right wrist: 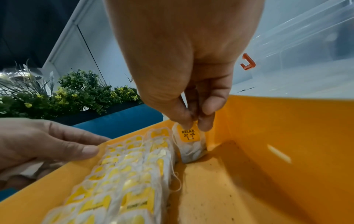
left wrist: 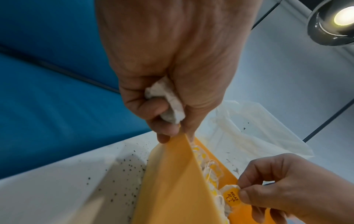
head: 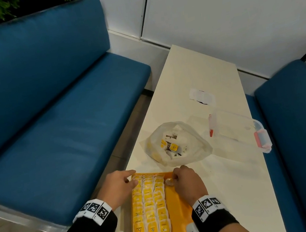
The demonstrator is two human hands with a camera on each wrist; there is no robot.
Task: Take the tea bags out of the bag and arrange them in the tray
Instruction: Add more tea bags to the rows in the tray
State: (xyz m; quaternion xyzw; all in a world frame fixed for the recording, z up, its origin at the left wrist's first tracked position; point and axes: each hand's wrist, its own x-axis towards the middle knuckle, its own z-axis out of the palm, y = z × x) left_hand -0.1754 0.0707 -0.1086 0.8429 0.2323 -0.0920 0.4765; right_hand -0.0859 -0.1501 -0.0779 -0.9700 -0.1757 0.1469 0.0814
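Tea bags [head: 148, 203] already fill three neat rows along the left side of the yellow tray [head: 177, 213], which sits at the near end of the counter [head: 230, 184]. The right hand [head: 186, 181] pinches one more tea bag [right wrist: 189, 144] by its yellow "RELAX" tag, standing it upright in the tray's far corner — the start of a fourth row, by the look of it. The left hand [head: 117, 184] rests at the tray's far left corner, with a crumpled white wad [left wrist: 166, 104] tucked in its curled fingers (whether a tea bag or tissue, I cannot tell). Well over half the tray looks filled; the right strip is bare. A few yellow-tagged bags remain in the clear plastic bag [head: 177, 144] just beyond the tray, so several more trips seem left. A clear lidded box [head: 239, 131] stands to the right.
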